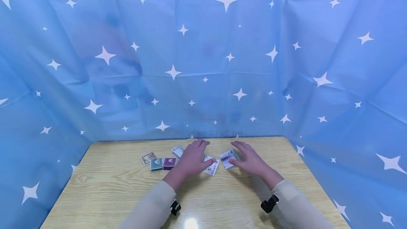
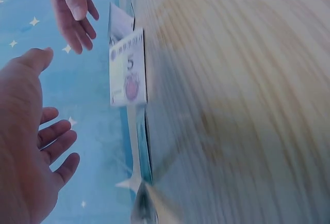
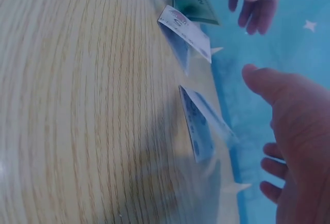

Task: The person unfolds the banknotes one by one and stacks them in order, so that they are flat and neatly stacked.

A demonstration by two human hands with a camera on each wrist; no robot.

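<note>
My left hand (image 1: 192, 160) hovers above the table with fingers relaxed, holding nothing. Partly behind its thumb is a pale folded banknote marked 5 (image 1: 212, 169); in the left wrist view, this 5 note (image 2: 128, 69) stands propped up. My right hand (image 1: 251, 160), fingers loosely bent and apart, is beside a folded violet-white banknote (image 1: 226, 157). From the right wrist, that violet-white note (image 3: 198, 123) looks creased like a tent, its flaps spread. Whether the right thumb touches it, I cannot tell. Another pale note (image 1: 177, 151) lies partly hidden behind the left hand.
Left of my left hand lie a green note (image 1: 156, 164), a purple note (image 1: 170, 162) and a brownish note (image 1: 147, 158). They rest on a wood-grain table (image 1: 105, 186). A blue star-patterned curtain (image 1: 203, 52) hangs behind the table's far edge.
</note>
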